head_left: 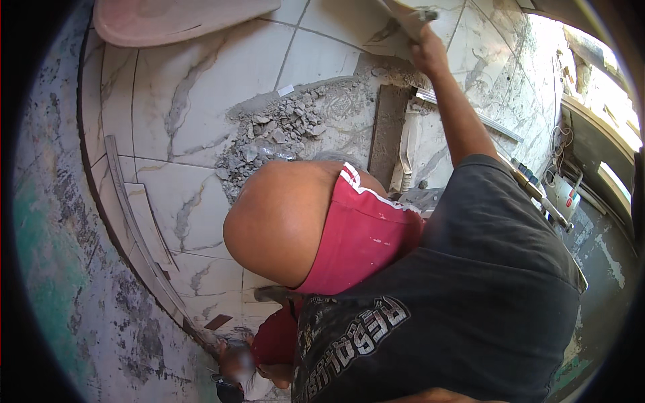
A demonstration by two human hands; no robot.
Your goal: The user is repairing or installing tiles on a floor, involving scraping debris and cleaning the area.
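Floor (pixel 191 94) of pale grey-veined tile appears laid across most of the frame; work is judged incomplete. An untiled patch (pixel 344 101) sits at upper centre, its mortar bed exposed, with loose rubble (pixel 272 131) heaped at its left side and onto the tile. Removal of this debris and covering of the patch remain outstanding; the finished share cannot be determined.

Flat grey tool (pixel 405 19), probably a trowel, is at the top edge, right of centre, above the patch. Its long axis slants from the top edge down and rightward into the grip; a dark end piece points right. The far end is cut off, so its full heading cannot be confirmed.

Hands: the right hand (pixel 430 59) is closed around the tool, fingers partly obscured. The left hand is outside the frame, its condition undetermined; only skin, probably the left forearm (pixel 447 397), shows at the bottom edge.

Also noted: pinkish basin (pixel 181 23), upper left; brown board (pixel 388 131), right of the rubble; second person (pixel 235 376), lower left.
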